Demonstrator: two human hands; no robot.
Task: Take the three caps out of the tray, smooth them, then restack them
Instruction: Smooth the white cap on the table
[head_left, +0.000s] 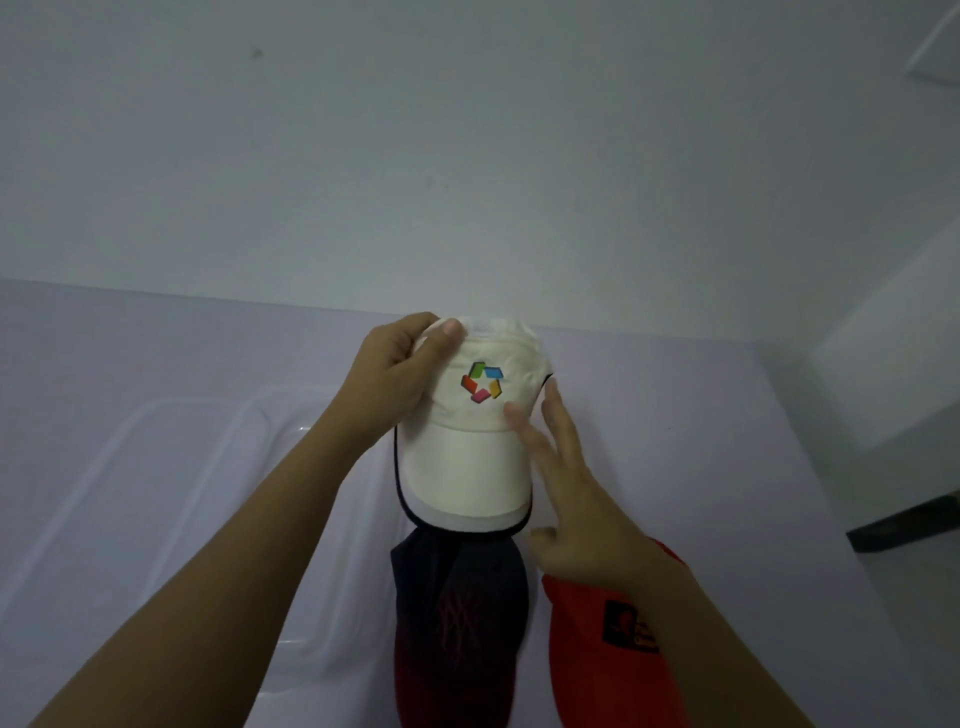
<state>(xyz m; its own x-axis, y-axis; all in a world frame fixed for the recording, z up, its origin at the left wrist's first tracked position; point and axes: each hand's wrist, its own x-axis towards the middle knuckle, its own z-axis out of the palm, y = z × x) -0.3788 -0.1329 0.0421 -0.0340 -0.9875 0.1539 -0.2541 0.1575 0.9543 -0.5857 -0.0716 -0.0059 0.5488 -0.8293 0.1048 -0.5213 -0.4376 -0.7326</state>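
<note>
The person's left grip (395, 374) is pinching the crown of the white cap (467, 457), thumb on top and fingers curled behind. The right grip (576, 499) is pressing straight, open fingers against the cap's right side, holding nothing. The white brim is overlapping the dark cap (457, 613) on the desk (701, 415); the red cap (587, 649) is lying beside it, and the clear tray (156, 467) is sitting to the left

The far cap (467, 467) is before me, its brim over the near cap (457, 613); a third cap (587, 649) lies right of that, the tray (156, 467) left of them.
</note>
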